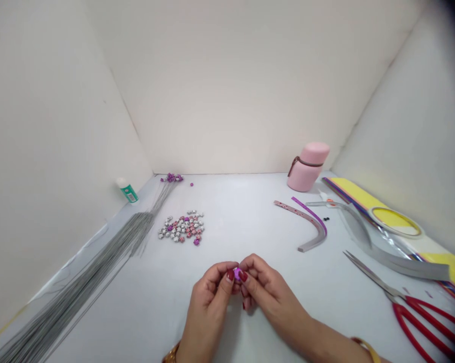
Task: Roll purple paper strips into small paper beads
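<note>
Small glossy purple folded-paper star (237, 274), pinched between the fingertips of the curled, nearly closed left hand (208, 297) and right hand (267, 297), over the near side of the white worktop (144, 312). Farther out, a loose heap of puffy silver, pink and purple paper stars (182, 227); to the right, curved pink and purple paper strips (306, 224) and red-handled steel scissors (412, 307); along the left edge, a sheaf of thin silver wires (79, 282).

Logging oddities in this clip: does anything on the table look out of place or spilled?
Yes: a small purple star lies alone on the table, apart from the purple cluster by the back wall, so it looks like a stray. Two tiny black bits also sit loose beside the paper strips.
</note>
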The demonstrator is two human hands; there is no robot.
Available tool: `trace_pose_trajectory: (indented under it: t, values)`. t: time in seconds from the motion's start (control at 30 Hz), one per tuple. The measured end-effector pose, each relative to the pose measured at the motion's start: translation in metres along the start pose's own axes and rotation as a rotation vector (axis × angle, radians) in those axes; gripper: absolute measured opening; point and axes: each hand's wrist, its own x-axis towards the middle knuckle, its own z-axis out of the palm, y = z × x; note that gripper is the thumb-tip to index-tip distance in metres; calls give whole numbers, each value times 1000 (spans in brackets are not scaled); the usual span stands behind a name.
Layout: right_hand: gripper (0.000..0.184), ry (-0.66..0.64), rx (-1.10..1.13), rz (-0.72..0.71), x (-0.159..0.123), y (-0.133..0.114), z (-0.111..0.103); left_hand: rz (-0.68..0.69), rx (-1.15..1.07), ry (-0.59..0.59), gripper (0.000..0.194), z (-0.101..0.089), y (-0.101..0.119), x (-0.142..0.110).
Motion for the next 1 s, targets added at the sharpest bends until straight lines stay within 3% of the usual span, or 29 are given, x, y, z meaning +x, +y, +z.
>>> trace_pose_trajectory:
  t: [0.1,0.27,0.47,0.63,0.87,1.0]
  values:
    - [16,-6,93,31,1,-1,0,25,-6,-37,15,-2,-2,2]
    - [16,19,-80,-14,0,-2,-1,11,11,74,15,-7,-5,4]
    - [20,30,-205,-42,-1,-2,-4,-37,-32,128,13,-3,0,3]
    - [20,50,-286,-71,-1,-1,-5,-34,-35,67,12,-2,4,3]
    - [19,50,-401,-123,1,-3,-7,31,94,65,13,-5,0,1]
    - [21,58,-473,-172,0,-2,-8,144,315,49,14,-7,0,-2]
